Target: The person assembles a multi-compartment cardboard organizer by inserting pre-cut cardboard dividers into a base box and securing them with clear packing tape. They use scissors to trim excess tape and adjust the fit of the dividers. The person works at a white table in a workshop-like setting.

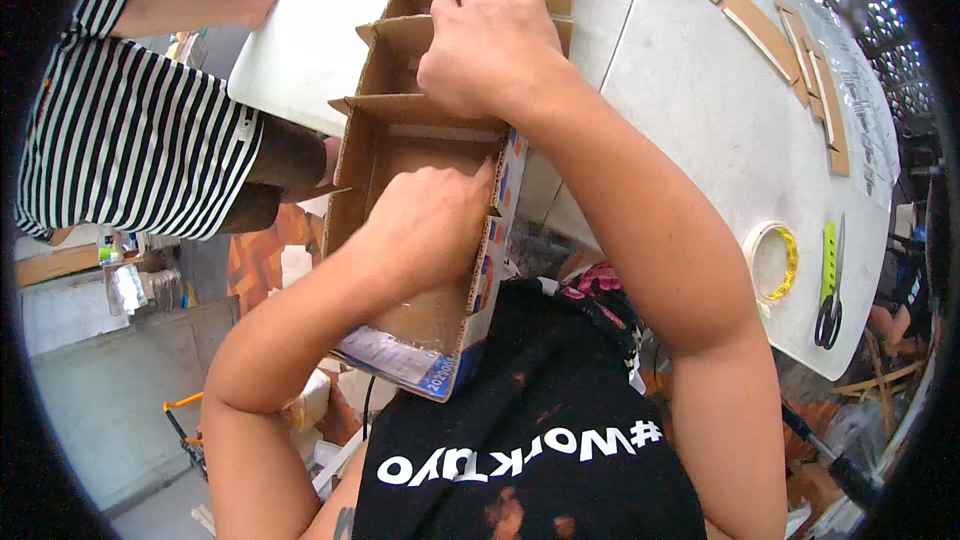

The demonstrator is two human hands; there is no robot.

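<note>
A long, open cardboard box (487,285) with a printed outer side extends from my body over the white table. Several brown cardboard dividers (405,105) cross it, their ends sticking out past the left wall. My left hand (432,220) reaches into the nearest compartment, its fingers closed at the right wall; one finger lies along that wall's inner face and the other fingertips are hidden. Farther along, my right hand (492,52) is closed, knuckles up, over a divider near the right wall. Its fingertips and the edge under them are out of sight.
On the right of the white table (670,140) lie cardboard strips (760,40), a tape roll (770,260) and scissors with black handles (828,320) beside a green cutter (829,255). A person in a striped shirt (130,130) stands at left, one hand on the table edge.
</note>
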